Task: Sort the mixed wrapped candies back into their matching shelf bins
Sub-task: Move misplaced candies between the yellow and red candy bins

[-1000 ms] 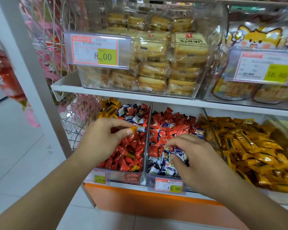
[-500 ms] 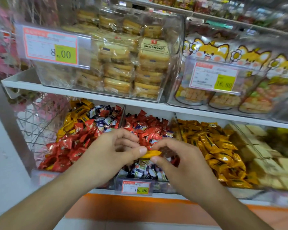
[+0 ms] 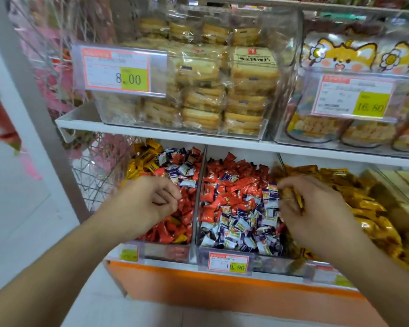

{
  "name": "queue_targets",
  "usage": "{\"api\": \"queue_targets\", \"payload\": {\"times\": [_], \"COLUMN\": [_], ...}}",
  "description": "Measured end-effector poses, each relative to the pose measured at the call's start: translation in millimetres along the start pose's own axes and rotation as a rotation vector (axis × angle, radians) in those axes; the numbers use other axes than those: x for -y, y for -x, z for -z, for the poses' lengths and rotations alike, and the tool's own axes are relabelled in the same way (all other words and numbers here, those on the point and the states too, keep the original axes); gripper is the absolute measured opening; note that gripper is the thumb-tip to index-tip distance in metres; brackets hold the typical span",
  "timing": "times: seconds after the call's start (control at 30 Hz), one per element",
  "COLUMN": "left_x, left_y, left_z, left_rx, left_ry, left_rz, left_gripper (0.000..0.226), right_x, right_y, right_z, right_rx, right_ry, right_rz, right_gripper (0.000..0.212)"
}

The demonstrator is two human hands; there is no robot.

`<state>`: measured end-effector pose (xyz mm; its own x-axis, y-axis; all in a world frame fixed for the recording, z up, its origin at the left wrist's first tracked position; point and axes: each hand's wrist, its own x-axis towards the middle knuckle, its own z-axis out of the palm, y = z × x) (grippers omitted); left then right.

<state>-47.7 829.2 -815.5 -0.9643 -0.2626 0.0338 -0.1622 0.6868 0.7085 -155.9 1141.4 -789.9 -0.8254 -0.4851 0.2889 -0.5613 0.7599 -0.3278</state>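
2 hands (image 3: 149, 204) – 3 candy bins (image 3: 194, 252)

Hands apart from the mid-frame handoff, yellow candy (image 3: 291, 197) passed into right hand (image 3: 309, 208), carried toward frame right, left hand (image 3: 147, 204) emptied, back over the lower-left bin, fingers loosely curled

Floor (image 3: 21, 208): pale glossy tiles, at 9 o'clock.
Upright post (image 3: 31, 102): white, slanting, at 10 o'clock.
Upper shelf (image 3: 165, 132): white board, at 12 o'clock.
Shelf base (image 3: 222, 293): orange panel, at 6 o'clock.
Light: even, bright.
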Motion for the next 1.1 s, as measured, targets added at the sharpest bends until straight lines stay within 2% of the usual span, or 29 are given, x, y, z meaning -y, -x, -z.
{"api": "queue_targets", "payload": {"times": [0.1,0.23,0.4,0.67,1.1], "left_x": [4,8,9,0,9], "left_y": [1,-4,-10,-7,-13], "left_z": [-6,-10,-7,-10,-14], "left_rx": [0.122,0.124,0.181,0.257,0.254], "left_ry": [-0.146,-0.323,-0.453,-0.565,-0.596], "left_rz": [-0.021,-0.018,0.029,0.015,-0.008], "left_gripper": [0.018,0.018,0.036,0.039,0.039], "right_x": [17,31,31,30,29], "right_y": [2,3,2,5,7], "right_z": [-14,-24,-29,-29,-24], "right_rx": [0.049,0.080,0.110,0.149,0.159], "right_ry": [-0.070,-0.123,-0.106,-0.094,-0.091], "right_rz": [0.105,0.179,0.168,0.155,0.148], "right_gripper": [0.028,0.023,0.023,0.022,0.020]}}
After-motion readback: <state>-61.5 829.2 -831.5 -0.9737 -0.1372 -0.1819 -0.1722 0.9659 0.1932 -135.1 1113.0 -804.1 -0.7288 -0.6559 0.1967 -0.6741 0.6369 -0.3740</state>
